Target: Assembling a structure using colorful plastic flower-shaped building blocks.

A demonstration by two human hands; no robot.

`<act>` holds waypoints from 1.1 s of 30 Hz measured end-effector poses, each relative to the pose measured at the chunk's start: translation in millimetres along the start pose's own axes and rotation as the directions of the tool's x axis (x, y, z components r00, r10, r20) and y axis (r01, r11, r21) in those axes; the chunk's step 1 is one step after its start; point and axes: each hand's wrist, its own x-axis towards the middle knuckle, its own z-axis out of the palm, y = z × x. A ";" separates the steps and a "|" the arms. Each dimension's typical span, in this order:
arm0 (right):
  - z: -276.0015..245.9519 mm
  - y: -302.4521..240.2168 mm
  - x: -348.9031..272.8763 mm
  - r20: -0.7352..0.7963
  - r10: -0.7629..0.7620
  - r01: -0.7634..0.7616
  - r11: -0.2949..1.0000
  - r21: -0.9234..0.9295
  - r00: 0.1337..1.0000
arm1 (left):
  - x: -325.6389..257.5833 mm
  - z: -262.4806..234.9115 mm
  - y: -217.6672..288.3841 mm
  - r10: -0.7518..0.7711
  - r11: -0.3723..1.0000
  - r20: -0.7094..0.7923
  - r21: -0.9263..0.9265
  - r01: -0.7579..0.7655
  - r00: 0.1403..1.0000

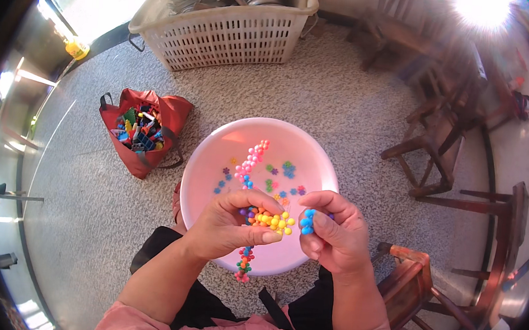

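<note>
Within both hands point(227, 222), knobbed pieces point(276, 221)

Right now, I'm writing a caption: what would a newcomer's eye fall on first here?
Probably the big pink basin at the centre, with flower-shaped pieces scattered inside. Over it, the left grip holds a multicoloured chain, the right grip a blue piece. A red bag of colourful toys sits to the left.

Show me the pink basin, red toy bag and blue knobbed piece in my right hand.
Pink basin point(262, 121), head view: far rim.
Red toy bag point(136, 164), head view: fabric side.
Blue knobbed piece point(308, 222), head view: knobby middle.
</note>
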 end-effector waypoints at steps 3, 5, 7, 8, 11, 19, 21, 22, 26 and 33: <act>-7.6 1.2 2.1 0.012 -0.035 0.035 0.999 -0.028 0.999 | -1.6 -4.7 2.3 0.064 0.996 -0.020 0.062 -0.063 0.998; -7.0 3.3 3.4 0.026 -0.051 0.052 0.998 -0.043 0.998 | -3.5 -7.4 2.8 0.082 0.995 -0.013 0.066 -0.081 0.997; -4.9 6.4 4.4 0.017 -0.123 0.123 0.989 -0.082 0.992 | -5.1 -9.1 3.1 0.142 0.977 -0.010 0.164 -0.139 0.990; -5.0 8.0 4.7 0.018 -0.119 0.120 0.989 -0.081 0.993 | -5.7 -9.9 3.4 0.142 0.977 -0.014 0.165 -0.138 0.990; -3.9 12.5 4.6 0.018 -0.182 0.183 0.971 -0.153 0.983 | -8.4 -10.9 8.2 0.169 0.947 0.013 0.275 -0.166 0.986; 0.3 15.2 -1.3 0.100 -0.271 0.286 0.851 -0.439 0.957 | -12.6 -10.6 11.0 0.090 0.954 -0.050 0.291 -0.072 0.995; 4.9 14.6 0.5 0.178 -0.362 0.394 0.704 -0.592 0.915 | -13.9 -11.6 9.8 0.075 0.951 -0.070 0.305 -0.050 0.995; 7.5 13.9 1.6 0.273 -0.430 0.482 0.514 -0.710 0.860 | -14.1 -11.7 9.3 0.062 0.947 -0.088 0.319 -0.030 0.994; 14.4 12.0 6.2 0.363 -0.528 0.559 0.275 -0.782 0.767 | -14.7 -9.1 12.0 0.042 0.956 -0.099 0.292 -0.011 0.994; 11.1 9.7 5.0 0.519 -0.484 0.611 0.043 -0.791 0.705 | -14.5 -9.8 12.2 0.062 0.948 -0.085 0.316 -0.032 0.994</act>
